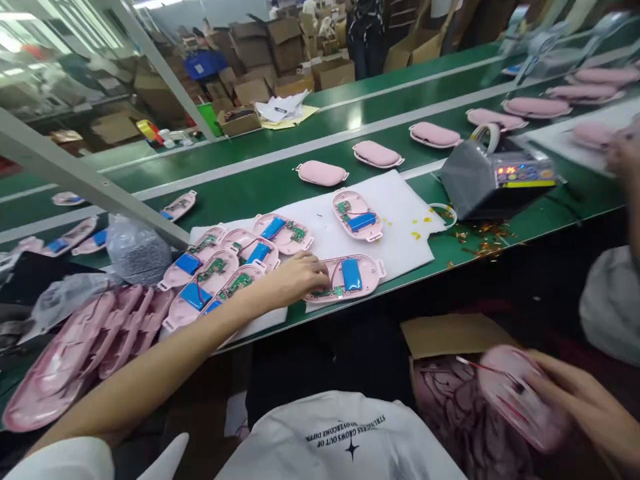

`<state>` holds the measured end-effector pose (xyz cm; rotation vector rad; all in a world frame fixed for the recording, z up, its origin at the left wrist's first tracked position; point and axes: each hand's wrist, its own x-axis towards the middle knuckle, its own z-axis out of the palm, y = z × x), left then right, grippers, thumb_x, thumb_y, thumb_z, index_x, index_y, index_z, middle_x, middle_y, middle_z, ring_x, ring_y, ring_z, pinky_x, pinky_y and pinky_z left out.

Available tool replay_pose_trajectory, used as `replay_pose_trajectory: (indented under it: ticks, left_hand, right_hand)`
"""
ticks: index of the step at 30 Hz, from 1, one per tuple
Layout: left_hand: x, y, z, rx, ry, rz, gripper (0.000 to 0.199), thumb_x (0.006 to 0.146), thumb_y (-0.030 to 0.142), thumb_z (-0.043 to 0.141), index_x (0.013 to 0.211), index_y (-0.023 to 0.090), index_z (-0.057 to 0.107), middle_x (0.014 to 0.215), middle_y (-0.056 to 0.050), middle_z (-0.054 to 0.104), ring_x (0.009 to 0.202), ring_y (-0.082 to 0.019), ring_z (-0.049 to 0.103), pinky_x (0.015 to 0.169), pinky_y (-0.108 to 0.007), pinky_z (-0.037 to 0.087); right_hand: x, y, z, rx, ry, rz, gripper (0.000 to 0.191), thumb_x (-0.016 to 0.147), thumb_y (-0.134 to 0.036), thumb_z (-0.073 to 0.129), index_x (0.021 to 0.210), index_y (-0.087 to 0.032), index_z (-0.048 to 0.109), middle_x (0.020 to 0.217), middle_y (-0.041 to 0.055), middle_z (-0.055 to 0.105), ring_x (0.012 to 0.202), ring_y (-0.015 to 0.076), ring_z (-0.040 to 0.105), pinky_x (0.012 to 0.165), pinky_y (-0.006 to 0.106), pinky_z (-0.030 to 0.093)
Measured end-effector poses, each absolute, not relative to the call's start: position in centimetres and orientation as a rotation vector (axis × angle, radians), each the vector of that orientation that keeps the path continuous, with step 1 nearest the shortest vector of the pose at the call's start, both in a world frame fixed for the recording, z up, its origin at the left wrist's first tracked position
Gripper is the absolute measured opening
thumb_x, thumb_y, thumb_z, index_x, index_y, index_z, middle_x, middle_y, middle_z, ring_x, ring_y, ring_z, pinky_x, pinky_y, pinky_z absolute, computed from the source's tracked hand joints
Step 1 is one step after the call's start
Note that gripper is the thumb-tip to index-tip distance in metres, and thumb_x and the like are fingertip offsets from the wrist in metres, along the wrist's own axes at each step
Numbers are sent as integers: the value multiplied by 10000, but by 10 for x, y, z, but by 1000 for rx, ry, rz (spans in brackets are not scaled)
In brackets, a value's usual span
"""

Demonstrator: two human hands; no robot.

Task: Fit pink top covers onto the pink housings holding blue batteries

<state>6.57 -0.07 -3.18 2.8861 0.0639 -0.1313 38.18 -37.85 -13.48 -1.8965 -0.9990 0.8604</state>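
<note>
My left hand (300, 277) reaches across the bench, its fingers curled over the left end of a pink casing half (373, 273). That half lies open side up at the bench edge, with a blue battery (352, 274) and a small green circuit board inside. My right hand (570, 393) is closed on a pink shell (520, 393) with thin red and white wires, held above a cardboard box (450, 333). Another open casing half (357, 215) with battery and board lies farther back. Several more casing halves (215, 273) crowd together left of my left hand.
Stacked pink shells (90, 347) and a plastic bag (137, 250) lie at left, near a slanted metal post (145, 213). Closed pink cases (323, 173) line the green bench. A grey device with a lit display (500, 177) stands right, near another person's hand (625, 157).
</note>
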Motion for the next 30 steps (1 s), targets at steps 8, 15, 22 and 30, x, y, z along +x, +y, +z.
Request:
replay_pose_trajectory:
  ticks: [8, 15, 22, 30]
  left_hand:
    - [48, -3, -79, 1731, 814, 817, 233, 858, 366, 648, 902, 143, 699, 802, -73, 727, 697, -196, 695, 635, -285, 536]
    - [37, -4, -48, 2629, 591, 1153, 195, 958, 200, 501, 994, 223, 691, 1051, -57, 715, 992, -214, 630, 831, -342, 514]
    - [45, 0, -58, 2869, 485, 990, 243, 976, 154, 415, 881, 158, 638, 785, -64, 620, 767, -184, 591, 733, -325, 484]
    - [53, 2, -63, 2316, 849, 1339, 95, 881, 228, 635, 885, 208, 728, 990, -89, 594, 956, -228, 552, 819, -396, 504]
  right_hand:
    - [306, -128, -7, -1932, -1787, 191, 319, 905, -330, 511, 1145, -216, 687, 1051, 54, 724, 953, 249, 663, 831, 344, 472]
    - [254, -53, 17, -1796, -2272, -34, 293, 901, -245, 524, 1145, -242, 685, 1060, 31, 728, 949, 216, 670, 772, 292, 453]
    - [240, -47, 12, -1858, -2149, -142, 283, 916, -249, 515, 1142, -232, 685, 1030, 40, 736, 923, 218, 677, 754, 298, 457]
    - [244, -48, 9, -1808, -2107, -133, 288, 899, -246, 512, 1122, -232, 695, 1022, 25, 738, 894, 217, 680, 747, 309, 465]
